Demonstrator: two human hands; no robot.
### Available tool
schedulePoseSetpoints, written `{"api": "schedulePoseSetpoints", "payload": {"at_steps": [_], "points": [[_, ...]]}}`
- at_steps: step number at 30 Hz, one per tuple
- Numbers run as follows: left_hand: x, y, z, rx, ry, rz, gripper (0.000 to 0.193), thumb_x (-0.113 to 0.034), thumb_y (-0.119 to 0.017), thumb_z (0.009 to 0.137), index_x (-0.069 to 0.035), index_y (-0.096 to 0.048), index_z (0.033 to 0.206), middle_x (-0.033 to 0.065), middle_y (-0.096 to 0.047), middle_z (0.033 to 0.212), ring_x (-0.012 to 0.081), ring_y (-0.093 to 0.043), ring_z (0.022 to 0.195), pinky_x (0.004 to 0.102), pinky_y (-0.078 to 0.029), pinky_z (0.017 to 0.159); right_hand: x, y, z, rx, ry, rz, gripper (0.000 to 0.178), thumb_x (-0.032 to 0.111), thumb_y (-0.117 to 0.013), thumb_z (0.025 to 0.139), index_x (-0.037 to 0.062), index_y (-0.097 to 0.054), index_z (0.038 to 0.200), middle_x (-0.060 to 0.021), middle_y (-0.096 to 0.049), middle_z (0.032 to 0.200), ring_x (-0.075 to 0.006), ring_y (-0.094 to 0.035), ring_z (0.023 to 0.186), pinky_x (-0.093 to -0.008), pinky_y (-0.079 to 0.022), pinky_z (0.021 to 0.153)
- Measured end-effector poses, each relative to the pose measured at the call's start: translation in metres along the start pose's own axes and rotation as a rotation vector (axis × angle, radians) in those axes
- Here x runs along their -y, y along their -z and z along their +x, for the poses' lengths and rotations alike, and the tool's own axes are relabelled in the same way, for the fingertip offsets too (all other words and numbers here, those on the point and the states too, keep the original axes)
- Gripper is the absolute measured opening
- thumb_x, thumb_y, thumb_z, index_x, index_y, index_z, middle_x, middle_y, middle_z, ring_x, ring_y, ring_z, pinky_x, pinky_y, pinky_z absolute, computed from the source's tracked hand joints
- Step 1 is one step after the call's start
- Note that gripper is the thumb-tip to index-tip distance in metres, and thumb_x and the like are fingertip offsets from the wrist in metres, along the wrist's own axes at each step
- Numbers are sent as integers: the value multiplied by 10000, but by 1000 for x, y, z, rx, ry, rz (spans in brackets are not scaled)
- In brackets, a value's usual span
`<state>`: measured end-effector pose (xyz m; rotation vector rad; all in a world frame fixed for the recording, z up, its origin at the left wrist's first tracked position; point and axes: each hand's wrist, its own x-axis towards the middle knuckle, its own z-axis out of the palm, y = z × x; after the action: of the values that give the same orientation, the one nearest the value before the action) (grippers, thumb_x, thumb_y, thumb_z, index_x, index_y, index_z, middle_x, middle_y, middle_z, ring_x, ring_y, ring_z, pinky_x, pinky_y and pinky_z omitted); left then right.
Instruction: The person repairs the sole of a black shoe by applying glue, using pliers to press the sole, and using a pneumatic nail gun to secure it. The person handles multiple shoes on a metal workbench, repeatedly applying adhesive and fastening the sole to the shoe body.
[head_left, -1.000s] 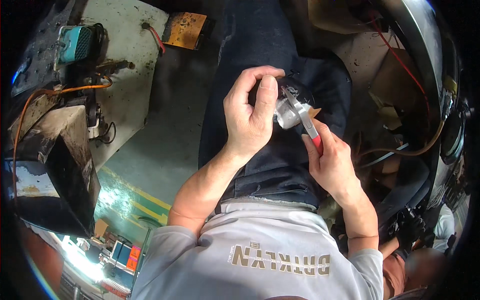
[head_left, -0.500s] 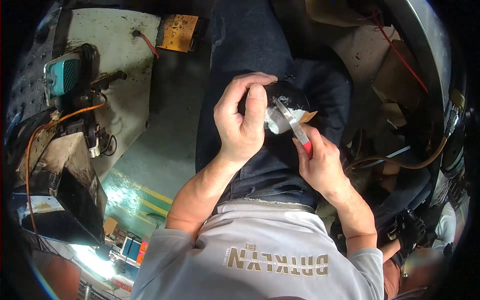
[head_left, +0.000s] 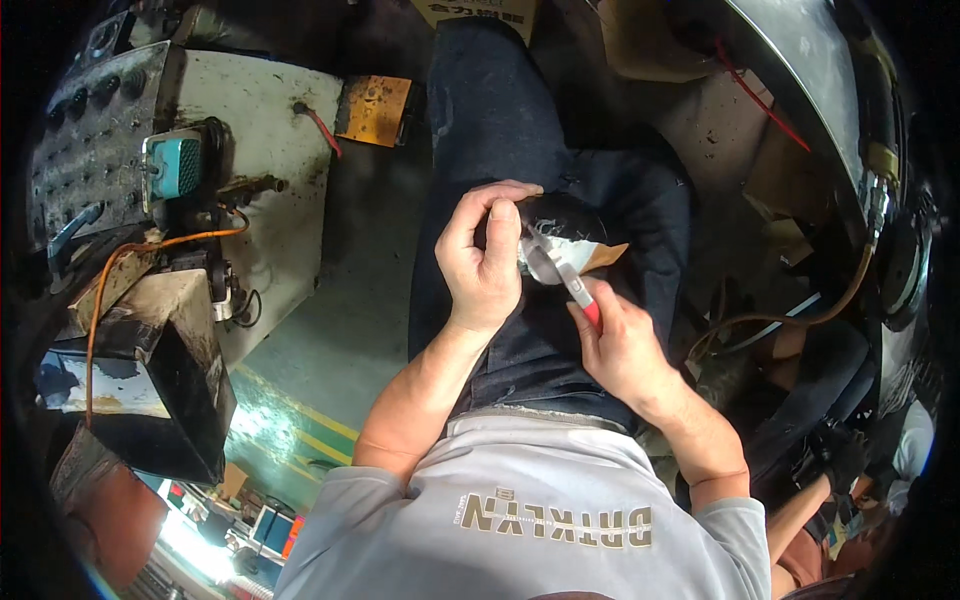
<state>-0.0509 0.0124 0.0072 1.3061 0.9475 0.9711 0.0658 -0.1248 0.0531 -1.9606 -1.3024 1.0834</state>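
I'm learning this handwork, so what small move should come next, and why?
Perhaps ease the red-handled tool slightly away from the left hand: the right hand holds it over the dark round piece, its far end close to the left thumb.

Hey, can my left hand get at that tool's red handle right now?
Probably not: the right hand is closed around the red handle, and the left hand seems busy holding the dark round piece.
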Motion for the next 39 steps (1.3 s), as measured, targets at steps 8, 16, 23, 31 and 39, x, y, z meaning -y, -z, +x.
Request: {"api": "schedulePoseSetpoints", "payload": {"at_steps": [8, 16, 23, 31, 39], "points": [[5, 3, -6, 28, 74, -140, 172, -120, -556, 993, 17, -657, 1011, 105, -719, 1024, 125, -639, 861, 252, -500, 777, 27, -6, -18, 30, -49, 23, 347, -12, -625, 886, -10, -479, 1201, -220, -618, 837, -400, -648, 784, -450, -539, 691], [-1, 13, 7, 250, 151, -129, 189, -157, -565, 992, 19, -615, 1040, 219, -688, 1106, 284, -658, 1077, 404, -478, 1004, 17, -4, -15, 35, -85, 190, 446, 44, -624, 923, -25, -463, 1333, -247, -644, 928, -383, -671, 868, -426, -532, 745], [11, 17, 8, 302, 34, -164, 213, -135, -583, 984, -1, -522, 1139, 231, -676, 1118, 314, -665, 1074, 428, -496, 1006, 23, 14, -7, 253, -303, 557, 409, 154, -555, 1012, 6, -467, 1383, -158, -706, 841, -258, -726, 824, -371, -541, 737], [14, 13, 10, 261, 8, -188, 332, -178, -601, 989, -1, -408, 1193, 259, -669, 1106, 312, -665, 1063, 417, -504, 993, 5, -35, -16, -43, -209, 302, 271, 58, -628, 946, 25, -536, 1199, -201, -655, 893, -373, -687, 825, -385, -541, 718], [11, 11, 7, 228, 26, -152, 344, -183, -605, 989, 6, -379, 1168, 268, -671, 1090, 307, -664, 1048, 401, -497, 988, -5, -45, -14, -106, -128, 288, 269, 27, -629, 933, 17, -516, 1177, -210, -646, 909, -394, -675, 840, -399, -544, 723]]}}
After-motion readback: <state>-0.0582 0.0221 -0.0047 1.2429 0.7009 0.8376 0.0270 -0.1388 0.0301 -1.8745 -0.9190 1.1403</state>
